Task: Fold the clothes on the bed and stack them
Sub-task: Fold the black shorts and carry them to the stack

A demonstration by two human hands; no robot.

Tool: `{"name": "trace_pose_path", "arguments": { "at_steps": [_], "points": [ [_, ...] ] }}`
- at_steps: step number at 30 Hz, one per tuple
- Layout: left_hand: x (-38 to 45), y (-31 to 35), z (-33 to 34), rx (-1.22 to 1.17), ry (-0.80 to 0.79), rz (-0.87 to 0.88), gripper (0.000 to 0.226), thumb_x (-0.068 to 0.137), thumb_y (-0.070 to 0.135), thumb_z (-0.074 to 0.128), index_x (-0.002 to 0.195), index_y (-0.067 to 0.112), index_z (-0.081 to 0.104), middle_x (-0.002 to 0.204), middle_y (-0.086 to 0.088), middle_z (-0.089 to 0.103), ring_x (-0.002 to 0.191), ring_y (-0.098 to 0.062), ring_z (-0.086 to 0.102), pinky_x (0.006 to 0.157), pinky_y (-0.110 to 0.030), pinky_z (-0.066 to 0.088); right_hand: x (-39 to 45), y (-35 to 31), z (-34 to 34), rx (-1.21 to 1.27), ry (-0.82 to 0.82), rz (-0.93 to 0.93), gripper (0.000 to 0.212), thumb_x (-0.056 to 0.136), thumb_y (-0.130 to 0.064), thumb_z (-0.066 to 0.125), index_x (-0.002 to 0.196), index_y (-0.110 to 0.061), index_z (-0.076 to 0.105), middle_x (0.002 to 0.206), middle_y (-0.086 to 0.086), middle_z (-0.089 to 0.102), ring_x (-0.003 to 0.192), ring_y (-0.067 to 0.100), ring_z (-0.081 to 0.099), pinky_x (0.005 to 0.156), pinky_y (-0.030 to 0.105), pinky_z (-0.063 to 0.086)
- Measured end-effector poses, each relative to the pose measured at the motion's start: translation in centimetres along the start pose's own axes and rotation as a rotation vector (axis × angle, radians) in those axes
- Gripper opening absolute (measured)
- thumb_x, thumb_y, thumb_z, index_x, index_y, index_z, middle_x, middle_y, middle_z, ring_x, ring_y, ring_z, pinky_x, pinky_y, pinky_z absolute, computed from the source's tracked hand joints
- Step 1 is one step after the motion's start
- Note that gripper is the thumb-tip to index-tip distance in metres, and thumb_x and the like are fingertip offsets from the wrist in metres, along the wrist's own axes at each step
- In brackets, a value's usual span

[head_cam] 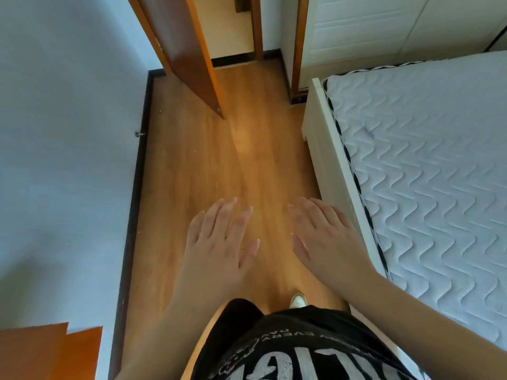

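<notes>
My left hand (219,242) and my right hand (326,237) hover palm-down over the wooden floor, fingers spread, holding nothing. The bed (439,174) lies to the right, a white quilted mattress on a cream frame. The stretch of mattress in view carries no clothes. My right hand is just left of the bed frame's edge.
An open wooden door (186,50) stands ahead on the left, with a doorway behind it. A pale wall (63,133) runs along the left, and a white wardrobe (384,28) stands past the bed. An orange-brown piece of furniture (46,352) shows at the bottom left. I stand in the narrow floor strip (219,160).
</notes>
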State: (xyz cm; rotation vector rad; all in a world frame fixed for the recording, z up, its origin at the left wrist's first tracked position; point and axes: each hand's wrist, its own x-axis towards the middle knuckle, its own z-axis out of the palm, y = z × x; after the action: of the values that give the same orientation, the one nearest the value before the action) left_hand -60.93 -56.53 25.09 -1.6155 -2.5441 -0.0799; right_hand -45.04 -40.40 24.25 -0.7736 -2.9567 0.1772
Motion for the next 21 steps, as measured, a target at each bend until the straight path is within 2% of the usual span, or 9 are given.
{"name": "trace_pose_path", "arguments": {
  "at_steps": [5, 9, 14, 18, 21],
  "points": [
    [5.1, -4.1, 1.8, 0.019, 0.036, -0.043, 0.058, 0.1, 0.052, 0.038, 0.147, 0.018, 0.043, 0.151, -0.01, 0.042, 0.143, -0.029, 0.034, 0.118, -0.054, 0.022, 7.9, 0.0, 1.0, -0.01, -0.014, -0.022, 0.048, 0.097, -0.034, 0.044, 0.139, -0.013, 0.048, 0.14, 0.01, 0.049, 0.129, 0.028, 0.047, 0.107, 0.045, 0.04],
    [10.4, -8.6, 4.0, -0.011, -0.016, 0.009, 0.056, 0.101, 0.052, 0.036, 0.145, 0.018, 0.044, 0.148, -0.008, 0.045, 0.141, -0.028, 0.037, 0.115, -0.049, 0.029, 14.9, -1.1, 2.8, -0.024, -0.019, -0.04, 0.048, 0.096, -0.036, 0.043, 0.139, -0.013, 0.046, 0.139, 0.011, 0.05, 0.128, 0.029, 0.047, 0.106, 0.046, 0.041],
    [17.0, -14.5, 5.0, -0.028, -0.045, 0.034, 0.055, 0.101, 0.05, 0.033, 0.14, 0.016, 0.05, 0.144, -0.011, 0.05, 0.136, -0.03, 0.043, 0.111, -0.05, 0.035, 24.2, -3.8, 3.7, -0.04, -0.044, -0.067, 0.047, 0.096, -0.039, 0.049, 0.137, -0.016, 0.05, 0.137, 0.01, 0.054, 0.127, 0.028, 0.05, 0.105, 0.045, 0.042],
    [21.5, -19.2, 5.0, -0.074, -0.043, -0.007, 0.056, 0.101, 0.054, 0.028, 0.137, 0.019, 0.051, 0.141, -0.01, 0.051, 0.134, -0.03, 0.045, 0.108, -0.051, 0.035, 30.0, -4.9, 3.1, -0.018, 0.032, -0.045, 0.046, 0.098, -0.038, 0.044, 0.138, -0.016, 0.047, 0.135, 0.007, 0.054, 0.124, 0.025, 0.051, 0.104, 0.042, 0.042],
    [25.3, -21.3, 5.0, -0.057, -0.037, 0.003, 0.056, 0.1, 0.053, 0.032, 0.137, 0.017, 0.053, 0.14, -0.011, 0.053, 0.133, -0.03, 0.046, 0.106, -0.05, 0.037, 33.5, -5.0, 2.8, 0.011, 0.076, -0.023, 0.046, 0.099, -0.038, 0.041, 0.139, -0.017, 0.047, 0.135, 0.007, 0.054, 0.123, 0.024, 0.052, 0.104, 0.041, 0.043]
  ]
}}
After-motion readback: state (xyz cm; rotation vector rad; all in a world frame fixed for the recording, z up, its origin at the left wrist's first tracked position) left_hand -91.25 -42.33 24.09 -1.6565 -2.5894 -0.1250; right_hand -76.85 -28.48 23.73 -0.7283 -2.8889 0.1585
